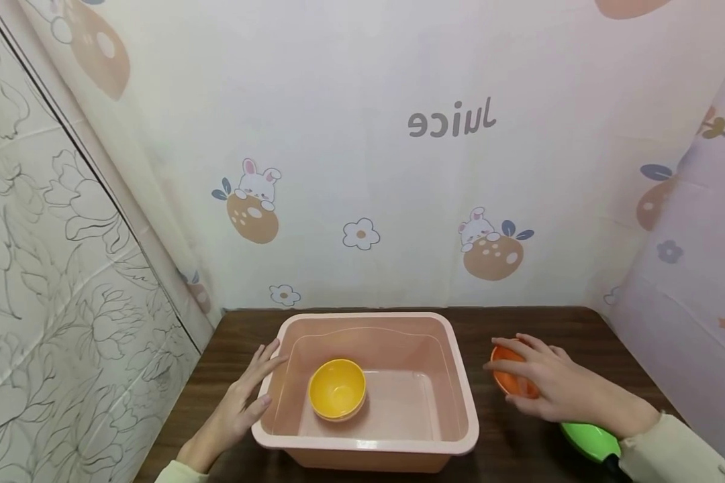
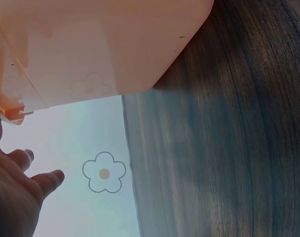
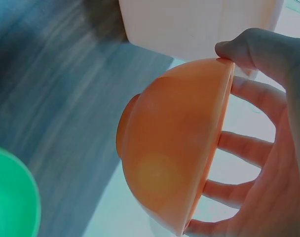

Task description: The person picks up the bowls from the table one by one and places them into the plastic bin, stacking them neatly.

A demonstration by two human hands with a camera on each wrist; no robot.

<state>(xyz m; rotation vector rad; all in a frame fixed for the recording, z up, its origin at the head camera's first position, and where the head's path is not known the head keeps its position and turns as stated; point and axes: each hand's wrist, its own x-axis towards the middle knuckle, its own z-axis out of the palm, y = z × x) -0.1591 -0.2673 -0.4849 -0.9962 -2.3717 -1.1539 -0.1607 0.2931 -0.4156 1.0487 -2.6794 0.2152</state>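
Note:
My right hand [image 1: 556,382] holds an orange bowl [image 3: 174,138] at its rim, the thumb on one side and the spread fingers along the rest. In the right wrist view the bowl's foot ring appears off the wooden table. To the left, my left hand [image 1: 235,406] is beside a pink plastic tub [image 1: 399,445], its fingers extended at the left rim. A yellow bowl [image 1: 337,389] sits inside the tub, left of the middle, opening upward. Something paler shows under its lower edge; I cannot tell what.
A green bowl-shaped thing [image 1: 592,441] lies on the table [image 1: 489,429] at the near right, partly hidden by my right forearm; a dark part shows by the sleeve. Behind the table hangs a patterned curtain [image 1: 362,168], with more patterned cloth at both sides.

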